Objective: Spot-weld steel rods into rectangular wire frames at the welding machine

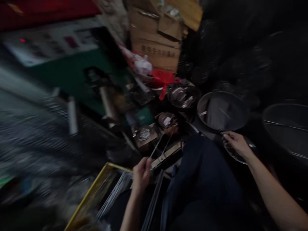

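Observation:
My left hand [141,173] is closed in a pinch around a thin metal rod [157,147], which slants up and away from the fingers. Just below the hand lies a bundle of similar thin rods [115,192] in a yellow crate [83,202]. Over on the right, the fingers of my right hand [237,145] pinch together above a round metal dish [237,157]. Whatever they hold is too small and dark to make out. Right beyond that hand stands a wide round basin [223,110] with a grey lining and a thin stick in it.
A green machine [69,77] with a white control panel [53,43] stands at left. Cardboard boxes [155,45], a red plastic bag [165,80] and a bowl [184,96] of shiny pieces lie at the back. Another large basin [286,128] is at far right.

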A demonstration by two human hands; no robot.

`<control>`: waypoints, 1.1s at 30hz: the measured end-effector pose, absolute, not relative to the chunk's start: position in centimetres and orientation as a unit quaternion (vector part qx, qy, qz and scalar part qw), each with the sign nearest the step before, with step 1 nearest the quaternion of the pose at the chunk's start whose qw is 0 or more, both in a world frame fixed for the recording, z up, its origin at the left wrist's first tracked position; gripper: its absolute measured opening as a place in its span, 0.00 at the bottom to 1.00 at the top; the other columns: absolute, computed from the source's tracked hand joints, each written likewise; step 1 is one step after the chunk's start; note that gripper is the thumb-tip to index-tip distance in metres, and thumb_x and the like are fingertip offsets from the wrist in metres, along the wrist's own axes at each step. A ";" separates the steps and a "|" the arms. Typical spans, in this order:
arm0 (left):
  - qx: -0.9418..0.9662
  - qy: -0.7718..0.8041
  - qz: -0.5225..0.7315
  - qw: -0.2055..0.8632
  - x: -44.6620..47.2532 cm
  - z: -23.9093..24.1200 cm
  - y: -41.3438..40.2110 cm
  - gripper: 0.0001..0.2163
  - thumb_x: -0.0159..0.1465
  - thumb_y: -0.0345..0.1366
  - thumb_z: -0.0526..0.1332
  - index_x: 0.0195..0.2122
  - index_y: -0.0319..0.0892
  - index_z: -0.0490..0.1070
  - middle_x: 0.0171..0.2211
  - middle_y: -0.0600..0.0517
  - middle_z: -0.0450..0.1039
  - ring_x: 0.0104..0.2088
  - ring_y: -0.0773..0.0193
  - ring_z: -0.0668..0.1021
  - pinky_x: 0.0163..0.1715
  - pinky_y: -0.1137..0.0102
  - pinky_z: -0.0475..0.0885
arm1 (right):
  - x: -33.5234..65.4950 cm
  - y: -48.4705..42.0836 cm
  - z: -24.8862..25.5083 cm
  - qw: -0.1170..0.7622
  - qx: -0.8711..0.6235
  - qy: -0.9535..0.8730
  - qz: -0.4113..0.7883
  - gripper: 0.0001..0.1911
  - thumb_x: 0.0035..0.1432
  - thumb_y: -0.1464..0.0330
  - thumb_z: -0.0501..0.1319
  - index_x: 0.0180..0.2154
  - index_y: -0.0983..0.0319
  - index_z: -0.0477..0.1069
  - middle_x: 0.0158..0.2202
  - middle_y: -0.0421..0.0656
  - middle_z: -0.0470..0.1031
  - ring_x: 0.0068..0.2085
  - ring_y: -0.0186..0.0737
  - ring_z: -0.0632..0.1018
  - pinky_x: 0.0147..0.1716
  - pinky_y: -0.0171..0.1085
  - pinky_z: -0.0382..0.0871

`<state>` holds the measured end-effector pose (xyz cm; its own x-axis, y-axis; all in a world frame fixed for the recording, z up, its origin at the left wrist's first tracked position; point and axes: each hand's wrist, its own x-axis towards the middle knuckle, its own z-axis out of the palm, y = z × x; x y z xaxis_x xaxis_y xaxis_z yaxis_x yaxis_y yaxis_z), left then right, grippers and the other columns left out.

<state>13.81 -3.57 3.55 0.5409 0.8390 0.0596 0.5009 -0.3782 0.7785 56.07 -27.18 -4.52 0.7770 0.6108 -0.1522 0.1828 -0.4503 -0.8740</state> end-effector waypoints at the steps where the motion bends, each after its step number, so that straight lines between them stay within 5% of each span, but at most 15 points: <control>1: 0.797 0.418 0.234 0.368 13.8 3.6 -3.8 0.16 0.66 0.45 0.52 0.28 0.40 0.70 0.21 0.56 0.64 0.24 0.67 0.68 0.26 0.76 0.63 | 54.7 -25.0 -3.7 0.475 -0.792 -0.279 0.264 0.23 0.55 0.53 0.59 0.45 0.63 0.72 0.31 0.46 0.77 0.30 0.41 0.79 0.31 0.40 0.76; 4: 0.785 0.434 0.254 0.362 13.5 3.7 -4.2 0.16 0.67 0.44 0.51 0.28 0.40 0.69 0.20 0.57 0.62 0.23 0.68 0.66 0.25 0.75 0.60 | 49.3 -18.2 -0.9 0.428 -0.732 -0.427 0.314 0.19 0.56 0.55 0.59 0.43 0.62 0.76 0.31 0.47 0.78 0.31 0.43 0.79 0.34 0.42 0.75; 9: 0.763 0.455 0.295 0.351 12.0 3.8 -5.0 0.14 0.66 0.42 0.53 0.28 0.42 0.70 0.20 0.56 0.63 0.22 0.68 0.66 0.25 0.74 0.59 | 40.2 -9.9 2.5 0.393 -0.666 -0.606 0.188 0.12 0.61 0.62 0.56 0.35 0.57 0.78 0.37 0.45 0.78 0.39 0.44 0.78 0.41 0.42 0.72; 14: 0.753 0.468 0.316 0.339 10.4 3.6 -5.3 0.14 0.67 0.41 0.52 0.28 0.43 0.69 0.21 0.55 0.64 0.22 0.67 0.67 0.26 0.73 0.59 | 34.9 -6.5 1.4 0.455 -0.639 -0.515 0.346 0.17 0.57 0.57 0.60 0.41 0.61 0.77 0.31 0.45 0.80 0.33 0.44 0.80 0.35 0.40 0.73; 17: 0.752 0.482 0.318 0.320 9.7 3.1 -5.2 0.14 0.67 0.40 0.51 0.27 0.43 0.68 0.20 0.54 0.64 0.21 0.67 0.67 0.25 0.72 0.58 | 32.1 -5.6 0.4 0.482 -0.612 -0.436 0.451 0.19 0.53 0.53 0.63 0.35 0.63 0.75 0.24 0.44 0.77 0.26 0.41 0.79 0.27 0.36 0.72; 21: 0.757 0.491 0.304 0.306 9.3 2.1 -4.7 0.14 0.68 0.40 0.50 0.27 0.44 0.67 0.20 0.54 0.65 0.21 0.66 0.67 0.25 0.71 0.56 | 30.0 -3.6 -0.9 0.490 -0.620 -0.416 0.450 0.18 0.50 0.52 0.63 0.26 0.61 0.70 0.20 0.39 0.72 0.19 0.34 0.73 0.18 0.31 0.64; 33: 0.758 0.502 0.289 0.301 9.0 1.1 -3.4 0.14 0.68 0.40 0.50 0.25 0.45 0.62 0.19 0.55 0.61 0.20 0.66 0.65 0.25 0.69 0.52 | 32.2 -2.2 -2.7 0.530 -0.633 -0.347 0.445 0.21 0.45 0.50 0.65 0.23 0.61 0.65 0.17 0.36 0.64 0.17 0.29 0.64 0.15 0.30 0.53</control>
<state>9.04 -3.45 1.07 0.3290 0.9344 0.1364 0.5866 -0.3155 0.7459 32.19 -2.16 -2.73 0.3628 0.9112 -0.1954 -0.0316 -0.1975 -0.9798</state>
